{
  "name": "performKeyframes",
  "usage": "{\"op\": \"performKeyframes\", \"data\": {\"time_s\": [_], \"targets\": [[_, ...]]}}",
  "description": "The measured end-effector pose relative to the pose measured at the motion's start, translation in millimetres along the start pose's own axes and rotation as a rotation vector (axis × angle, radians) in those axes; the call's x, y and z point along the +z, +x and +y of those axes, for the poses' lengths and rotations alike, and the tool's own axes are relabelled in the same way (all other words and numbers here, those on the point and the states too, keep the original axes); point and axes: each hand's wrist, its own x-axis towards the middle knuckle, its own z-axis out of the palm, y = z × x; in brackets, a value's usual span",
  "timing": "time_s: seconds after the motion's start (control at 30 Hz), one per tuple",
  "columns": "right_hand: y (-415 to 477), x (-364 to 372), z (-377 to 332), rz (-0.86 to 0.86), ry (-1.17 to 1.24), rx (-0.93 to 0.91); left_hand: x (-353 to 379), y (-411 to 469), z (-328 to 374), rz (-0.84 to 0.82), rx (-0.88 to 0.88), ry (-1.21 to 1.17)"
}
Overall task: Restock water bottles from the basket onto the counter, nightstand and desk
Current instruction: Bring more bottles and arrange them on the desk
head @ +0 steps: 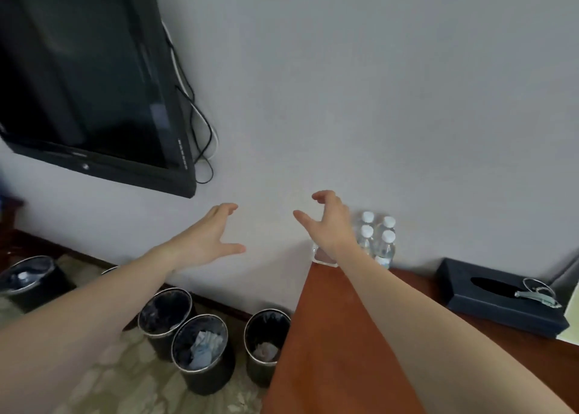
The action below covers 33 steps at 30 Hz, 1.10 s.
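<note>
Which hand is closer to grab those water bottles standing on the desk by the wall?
Probably the right. The right hand is empty, just beside the water bottles on the desk; the left hand, also empty, is off the desk's edge.

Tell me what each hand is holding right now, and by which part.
Nothing is held. The left hand and the right hand both hover open and empty; the water bottles stand on the desk past the right hand.

No text can be read anywhere. The labels on the clear plastic water bottles with white caps (377, 241) are too blurred, and the black wall television (91, 78) shows no readable brand.
</note>
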Motion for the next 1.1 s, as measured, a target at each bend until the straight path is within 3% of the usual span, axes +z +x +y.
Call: {"op": "performKeyframes", "data": {"time_s": [0.13,0.6,0.87,1.1], "targets": [[-34.6,36.1,-86.5,-0.167,-0.027,-0.103,-73.6,-89.4,-33.8,0.108,-0.079,0.007],[-146.0,196.9,-355.5,-0.473,-0.035,-0.603,-243.5,-366.8,-142.0,0.386,-0.4,0.247],[-177.8,266.6,-439.6,-0.64,-0.113,-0.841,-279.2,-446.6,-188.0,0.476,-0.573,0.226],[-178.3,328.4,-482.5,-0.767,-0.137,-0.931,-301.7,-473.4,-228.7,0.524,-0.709,0.21]]}}
